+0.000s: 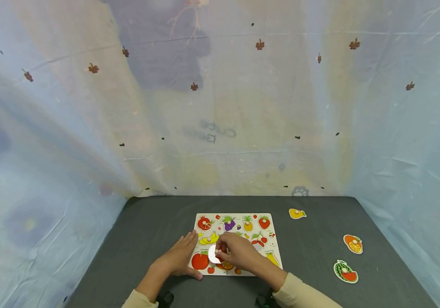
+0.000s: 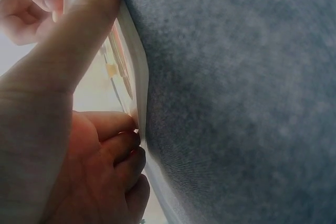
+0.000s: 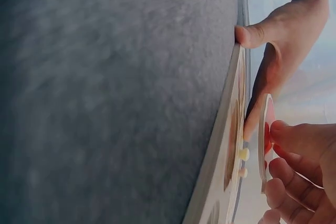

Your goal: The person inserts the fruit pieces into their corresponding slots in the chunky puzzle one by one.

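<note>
A fruit puzzle board (image 1: 212, 216) lies on the dark tabletop, with fruit pictures and small knobs on it. My left hand (image 1: 183, 255) rests along its left edge, fingers extended and thumb near the front corner. In the left wrist view, the fingertips (image 2: 134, 150) touch the board's side. My right hand (image 1: 239, 252) pinches a puzzle piece (image 1: 212, 255) over the board's front middle. Seen in the right wrist view, that piece stands tilted on edge, apart from the board, with red and pink on its printed face. Which fruit it shows is hidden by the fingers.
Three loose pieces lie right of the board: a yellow pear-shaped one (image 1: 297, 213) at the back, an orange (image 1: 353, 244) and a watermelon (image 1: 346, 272) nearer. Patterned cloth (image 1: 243, 171) hangs behind the dark tabletop (image 1: 147, 226) and along its sides.
</note>
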Demonstrator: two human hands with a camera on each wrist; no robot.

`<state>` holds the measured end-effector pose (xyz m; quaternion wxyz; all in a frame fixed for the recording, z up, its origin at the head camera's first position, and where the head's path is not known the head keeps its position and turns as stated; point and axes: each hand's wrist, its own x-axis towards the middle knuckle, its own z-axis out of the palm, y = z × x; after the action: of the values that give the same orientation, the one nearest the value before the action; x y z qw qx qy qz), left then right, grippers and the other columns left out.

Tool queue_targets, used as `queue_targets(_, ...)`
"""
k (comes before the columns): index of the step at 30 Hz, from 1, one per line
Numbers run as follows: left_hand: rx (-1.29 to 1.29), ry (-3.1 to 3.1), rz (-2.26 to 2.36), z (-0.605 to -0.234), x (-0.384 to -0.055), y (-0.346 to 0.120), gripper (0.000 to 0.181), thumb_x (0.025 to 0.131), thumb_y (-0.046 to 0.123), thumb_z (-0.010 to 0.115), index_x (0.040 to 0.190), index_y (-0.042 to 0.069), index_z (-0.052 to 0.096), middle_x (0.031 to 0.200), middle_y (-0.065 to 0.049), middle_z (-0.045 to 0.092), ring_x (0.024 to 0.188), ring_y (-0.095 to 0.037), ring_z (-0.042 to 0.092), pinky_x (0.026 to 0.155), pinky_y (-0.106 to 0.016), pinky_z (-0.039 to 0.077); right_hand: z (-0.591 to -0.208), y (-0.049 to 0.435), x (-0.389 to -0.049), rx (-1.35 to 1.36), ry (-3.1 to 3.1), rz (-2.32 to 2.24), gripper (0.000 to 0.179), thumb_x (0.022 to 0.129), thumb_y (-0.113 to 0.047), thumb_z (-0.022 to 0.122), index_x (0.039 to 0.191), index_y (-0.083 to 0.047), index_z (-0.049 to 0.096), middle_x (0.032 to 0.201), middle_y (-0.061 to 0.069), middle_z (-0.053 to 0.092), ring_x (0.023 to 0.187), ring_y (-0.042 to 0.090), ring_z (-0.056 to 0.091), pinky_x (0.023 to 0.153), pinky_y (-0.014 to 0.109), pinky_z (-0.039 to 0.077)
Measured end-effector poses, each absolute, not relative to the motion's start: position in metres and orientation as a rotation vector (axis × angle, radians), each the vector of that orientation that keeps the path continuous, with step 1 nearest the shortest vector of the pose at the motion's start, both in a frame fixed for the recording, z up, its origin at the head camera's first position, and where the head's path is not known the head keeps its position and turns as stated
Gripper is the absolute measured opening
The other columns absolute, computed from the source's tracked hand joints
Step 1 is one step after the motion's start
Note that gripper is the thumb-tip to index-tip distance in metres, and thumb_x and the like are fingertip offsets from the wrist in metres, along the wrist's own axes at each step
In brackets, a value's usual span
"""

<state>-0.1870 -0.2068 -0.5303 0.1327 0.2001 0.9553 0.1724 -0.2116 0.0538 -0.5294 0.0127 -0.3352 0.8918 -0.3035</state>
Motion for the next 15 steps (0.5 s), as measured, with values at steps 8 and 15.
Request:
queue_targets(8,0.617,2.766,0.506,-0.533,-0.189,-0.209,0.138,0.071,0.068,0.091,0.166,-0.008,0.026,0.174,-0.028,0.022,0.162,-0.045,0.021,0.131,-0.061,0.02,-0.529,0.04,-0.214,-1.082,2.728,-0.909,0.014,0.098,-0.027,0.082,0.094,-0.024,0.069,0.079,-0.016,0.056,0.067,-0.002,0.049,0.059,0.018,0.045)
queue_targets(15,0.592,2.762,0.515,-0.53,-0.187,-0.208,0.135,0.072,0.061,0.095,0.166,-0.008,0.027,0.174,-0.028,0.022,0.163,-0.043,0.021,0.131,-0.06,0.02,-0.532,0.029,-0.216,-1.071,2.701,-0.902,0.014,0.098,-0.028,0.082,0.093,-0.025,0.07,0.078,-0.018,0.056,0.065,-0.003,0.051,0.057,0.018,0.046)
